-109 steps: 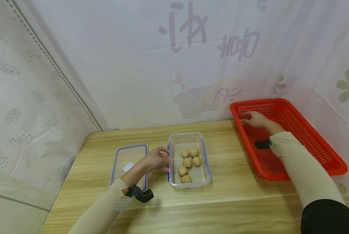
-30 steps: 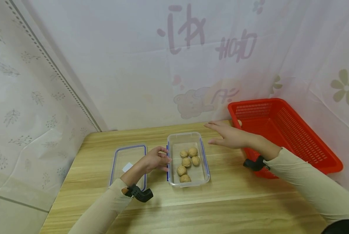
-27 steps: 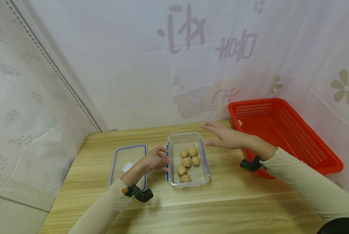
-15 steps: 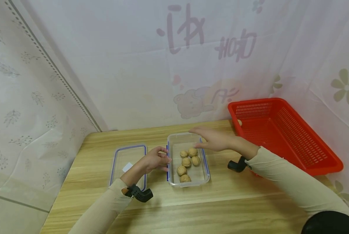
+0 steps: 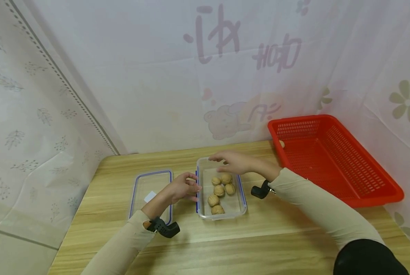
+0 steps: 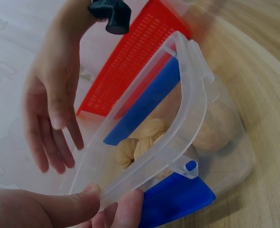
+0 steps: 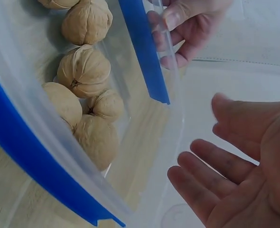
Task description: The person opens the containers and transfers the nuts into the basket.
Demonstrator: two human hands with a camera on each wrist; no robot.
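A clear plastic box (image 5: 240, 214) with blue side clips stands on the table, several walnuts (image 5: 219, 190) lying in it. My left hand (image 5: 182, 188) pinches the box's left rim; the left wrist view shows the thumb (image 6: 78, 206) on one side of that rim and fingers on the other. Over the far end of the box hovers my right hand (image 5: 237, 162). Its palm and slightly bent fingers (image 7: 216, 175) hold nothing in the right wrist view.
A box lid (image 5: 156, 175) with a blue seal lies left of the box, partly under the left forearm. At the back right stands a red slotted basket (image 5: 359, 164), with a walnut (image 5: 282, 144) by its left wall. A patterned curtain (image 5: 156, 95) hangs behind the table (image 5: 198, 248).
My right hand was inside the red basket, then came out and moved left until it was over the box. The left hand stays at the rim, and the walnuts in the box look unchanged.
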